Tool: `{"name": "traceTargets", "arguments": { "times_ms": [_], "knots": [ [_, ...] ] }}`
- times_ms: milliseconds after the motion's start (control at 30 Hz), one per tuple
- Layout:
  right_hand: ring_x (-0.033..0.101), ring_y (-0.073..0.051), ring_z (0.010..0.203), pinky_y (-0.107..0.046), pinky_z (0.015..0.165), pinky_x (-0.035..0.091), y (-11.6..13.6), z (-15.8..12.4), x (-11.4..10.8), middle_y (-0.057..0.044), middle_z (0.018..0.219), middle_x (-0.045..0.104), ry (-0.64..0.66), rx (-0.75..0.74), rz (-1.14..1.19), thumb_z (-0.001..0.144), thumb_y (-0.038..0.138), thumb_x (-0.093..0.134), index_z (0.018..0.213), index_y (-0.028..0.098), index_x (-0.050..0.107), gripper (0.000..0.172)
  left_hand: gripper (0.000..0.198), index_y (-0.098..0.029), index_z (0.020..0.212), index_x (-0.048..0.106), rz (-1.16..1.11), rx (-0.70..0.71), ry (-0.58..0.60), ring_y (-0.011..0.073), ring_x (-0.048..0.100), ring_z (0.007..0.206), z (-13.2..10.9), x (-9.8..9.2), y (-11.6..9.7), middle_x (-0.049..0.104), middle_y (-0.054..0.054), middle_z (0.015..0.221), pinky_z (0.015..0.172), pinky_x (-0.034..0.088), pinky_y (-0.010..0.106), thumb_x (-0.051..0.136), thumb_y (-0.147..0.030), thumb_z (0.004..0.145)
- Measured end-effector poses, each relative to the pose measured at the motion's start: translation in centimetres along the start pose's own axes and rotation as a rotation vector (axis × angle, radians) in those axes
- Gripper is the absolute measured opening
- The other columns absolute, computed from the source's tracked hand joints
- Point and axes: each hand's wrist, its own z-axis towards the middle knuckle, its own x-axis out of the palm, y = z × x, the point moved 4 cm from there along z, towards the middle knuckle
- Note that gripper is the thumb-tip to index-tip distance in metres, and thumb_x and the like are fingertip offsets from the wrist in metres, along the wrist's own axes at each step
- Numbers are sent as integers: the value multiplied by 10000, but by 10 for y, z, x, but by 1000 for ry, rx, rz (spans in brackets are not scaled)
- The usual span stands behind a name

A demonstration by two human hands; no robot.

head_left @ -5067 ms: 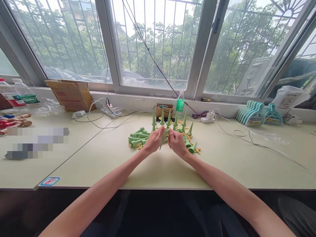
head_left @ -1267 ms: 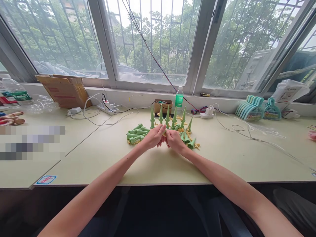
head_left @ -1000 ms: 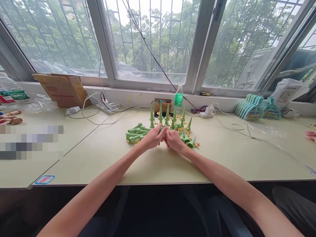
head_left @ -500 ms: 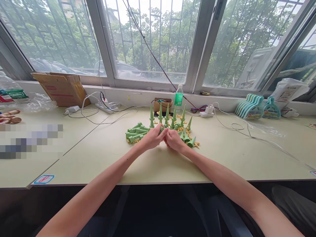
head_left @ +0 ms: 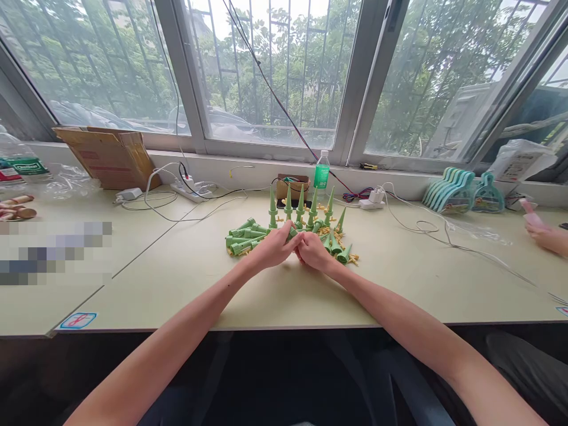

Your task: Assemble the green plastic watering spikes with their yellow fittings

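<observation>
left hand (head_left: 277, 245) and right hand (head_left: 314, 251): i have them together, just above the near edge of the green cluster. the left fingers are curled closely around a green piece (head_left: 291, 233), of which only a part shows; the right fingers are folded in against it at the thumbs, and i cannot tell whether they pinch something too. directly behind, five green spikes (head_left: 313, 204) stand upright in a row, yellow bits jutting out beside them; i log these as done, on appearance only. left of the hands, a heap of green tubes (head_left: 242, 241) lies flat; right of them, green cones (head_left: 344, 255) lie or lean among scattered yellow pieces (head_left: 354, 259). i count both groups as left to do, so my estimate is partway, with the held piece in progress. whether it is fully joined is hidden by the fingers. all sits on the pale table (head_left: 284, 302).
</observation>
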Motion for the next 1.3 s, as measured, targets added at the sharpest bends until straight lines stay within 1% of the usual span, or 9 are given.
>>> {"name": "traceTargets", "arguments": {
  "times_ms": [100, 200, 333, 500, 700, 900, 1067, 1133, 1300],
  "knots": [
    [468, -90, 444, -203, 553, 411, 0, 0, 0, 9, 413, 493, -3, 3, 14, 906, 187, 324, 400, 179, 442, 519, 313, -219, 987, 465, -17, 9, -8, 172, 530, 556, 1, 1, 1, 578, -17, 636, 568, 410, 272, 414, -515, 901],
    [450, -86, 400, -204, 521, 411, 0, 0, 0, 16, 393, 474, -17, 4, 45, 926, 216, 316, 414, 183, 434, 526, 315, -218, 995, 466, -33, 21, -22, 168, 523, 545, 0, 0, 0, 562, -27, 606, 560, 406, 267, 411, -514, 902],
    [443, -84, 353, -207, 463, 403, -1, 0, 0, 19, 404, 477, -31, 15, 115, 965, 314, 303, 474, 186, 444, 527, 315, -218, 971, 464, -44, 45, -45, 169, 519, 541, 0, -1, -5, 522, -44, 543, 579, 411, 272, 387, -518, 914],
    [438, -76, 351, -209, 464, 420, -2, 0, 2, 12, 448, 510, -33, 37, 158, 985, 442, 285, 525, 186, 443, 549, 325, -216, 915, 458, -73, 85, -78, 150, 523, 534, 0, -2, -10, 543, -46, 559, 606, 419, 267, 361, -526, 926],
    [435, -78, 344, -208, 418, 400, -2, -1, 3, 17, 461, 504, -39, 45, 256, 979, 490, 299, 561, 191, 427, 529, 338, -217, 911, 447, -109, 109, -103, 128, 508, 505, 0, -3, -12, 539, -59, 533, 617, 420, 257, 324, -531, 942],
    [438, -81, 344, -207, 379, 384, 0, 0, 4, 14, 482, 534, -43, 52, 320, 961, 529, 325, 600, 190, 443, 509, 369, -217, 939, 447, -178, 77, -83, 114, 486, 446, 0, -2, -11, 536, -61, 527, 521, 413, 235, 317, -562, 932],
    [442, -81, 343, -207, 359, 386, 4, 0, 4, 7, 504, 561, -39, 19, 420, 951, 557, 335, 653, 185, 458, 493, 364, -223, 976, 434, -259, 76, -61, 103, 488, 416, 0, -1, -11, 544, -68, 516, 460, 402, 205, 321, -566, 932],
    [453, -87, 351, -208, 355, 386, 5, 0, 5, 17, 498, 539, -38, 21, 461, 947, 558, 354, 674, 190, 448, 467, 371, -226, 995, 433, -277, 78, -51, 104, 491, 417, 0, 0, -9, 543, -68, 507, 446, 399, 197, 313, -572, 933],
    [443, -88, 356, -206, 345, 364, 0, 0, 4, 62, 478, 384, -74, 61, 457, 939, 562, 374, 669, 208, 387, 446, 426, -229, 1079, 433, -300, 81, -12, 107, 493, 416, 3, 5, -3, 523, -65, 490, 439, 399, 190, 244, -587, 945]
  ]
}}
